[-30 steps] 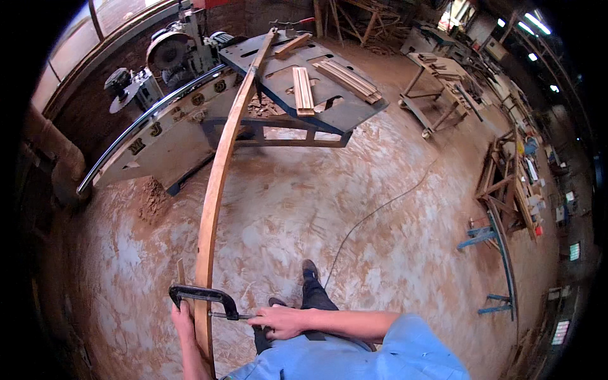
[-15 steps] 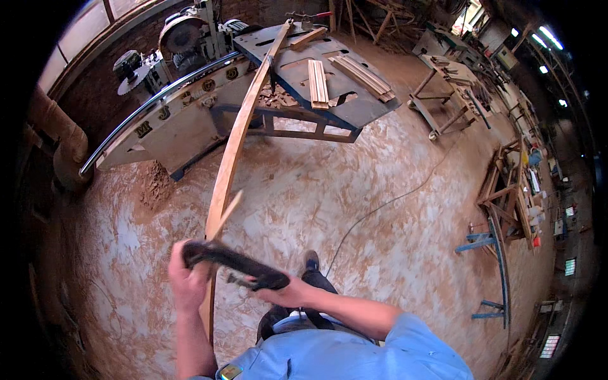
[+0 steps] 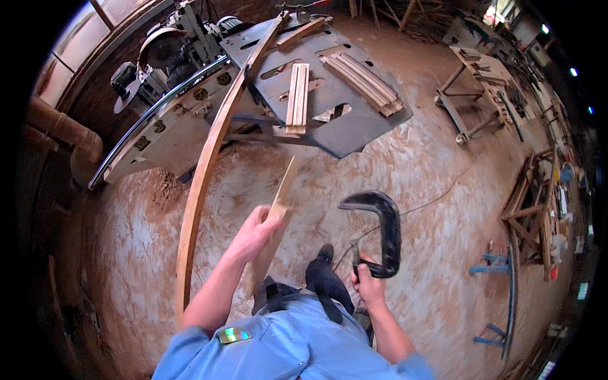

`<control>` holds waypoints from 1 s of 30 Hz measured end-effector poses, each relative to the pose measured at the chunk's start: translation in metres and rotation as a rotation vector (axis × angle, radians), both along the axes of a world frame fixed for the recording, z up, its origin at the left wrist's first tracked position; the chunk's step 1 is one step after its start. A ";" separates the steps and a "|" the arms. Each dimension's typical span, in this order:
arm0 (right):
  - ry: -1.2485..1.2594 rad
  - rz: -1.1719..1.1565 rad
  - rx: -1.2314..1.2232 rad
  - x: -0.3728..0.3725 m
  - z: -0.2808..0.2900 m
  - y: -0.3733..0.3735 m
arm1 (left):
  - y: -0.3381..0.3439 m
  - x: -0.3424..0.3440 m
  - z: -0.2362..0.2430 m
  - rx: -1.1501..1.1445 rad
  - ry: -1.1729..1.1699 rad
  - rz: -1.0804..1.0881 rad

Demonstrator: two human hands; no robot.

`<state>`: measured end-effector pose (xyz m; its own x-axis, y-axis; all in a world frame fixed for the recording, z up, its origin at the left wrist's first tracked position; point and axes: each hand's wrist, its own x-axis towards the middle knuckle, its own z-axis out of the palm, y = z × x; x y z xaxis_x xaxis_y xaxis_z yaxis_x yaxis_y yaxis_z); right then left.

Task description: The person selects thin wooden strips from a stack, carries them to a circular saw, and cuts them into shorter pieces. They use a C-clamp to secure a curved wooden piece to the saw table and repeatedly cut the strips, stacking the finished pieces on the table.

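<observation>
My left hand grips a thin, pale wooden piece with a narrow tip, slightly blurred. Held low on the right by my right hand is a large black C-clamp, gripped at its screw end, its jaw open. The long wooden beam runs from near my left side up onto the grey metal table of a machine, clear of both hands. Bundled strips and more strips lie on that table, with a short wooden block near its far end.
At upper left are saw units with a curved rail and a large duct. A wheeled bench, wooden frames and blue metal stands line the right. A cable and sawdust cover parts of the floor.
The clamp has come off the beam and swung rightward and upright in my right hand. My left hand has moved right, away from the beam, carrying the thin wooden piece.
</observation>
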<state>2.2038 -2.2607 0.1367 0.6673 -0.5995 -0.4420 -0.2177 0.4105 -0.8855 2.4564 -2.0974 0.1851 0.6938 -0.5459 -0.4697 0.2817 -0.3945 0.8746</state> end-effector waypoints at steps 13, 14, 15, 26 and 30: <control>-0.112 -0.232 -0.072 0.041 0.022 -0.230 | -0.275 0.169 -0.058 0.189 -0.573 0.226; -0.128 -0.197 -0.079 0.049 0.023 -0.247 | -0.286 0.181 -0.058 0.268 -0.640 0.222; -0.091 -0.209 -0.118 0.054 0.025 -0.263 | -0.300 0.191 -0.052 0.342 -0.583 0.198; 0.098 -0.098 0.051 0.136 0.034 -0.403 | -0.345 0.238 -0.056 0.776 -1.233 0.294; 0.112 0.053 0.115 0.170 0.028 -0.468 | -0.326 0.238 -0.066 1.032 -1.096 0.294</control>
<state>2.3741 -2.7287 0.1646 0.6393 -0.5062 -0.5788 -0.3361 0.4930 -0.8025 2.6940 -2.4238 0.1191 0.9625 -0.0991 0.2524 -0.1245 -0.9884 0.0866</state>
